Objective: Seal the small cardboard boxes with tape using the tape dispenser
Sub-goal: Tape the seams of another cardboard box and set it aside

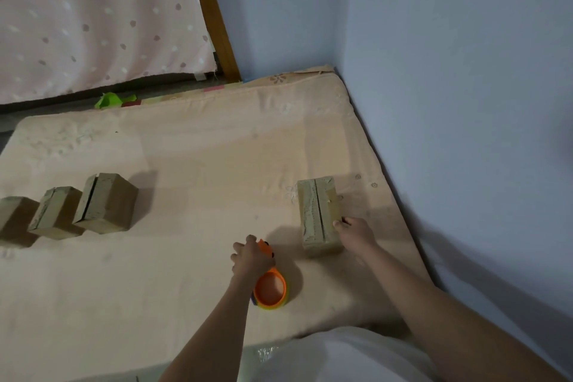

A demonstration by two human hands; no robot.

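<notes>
A small cardboard box (317,214) lies on the beige mattress (192,158) at centre right, its top seam running away from me. My right hand (353,234) grips its near right side, thumb on the top edge. My left hand (251,257) holds the orange tape dispenser (270,287), which rests on the mattress just left of that box. Three more small boxes stand in a row at the left: one (107,203) nearest the middle, a second (57,212) beside it, and a third (15,215) cut off by the frame edge.
A blue wall (465,102) runs along the mattress's right side and far corner. A pink dotted curtain (93,18) and a wooden post (217,18) stand beyond the far edge. A green scrap (111,100) lies on the floor there.
</notes>
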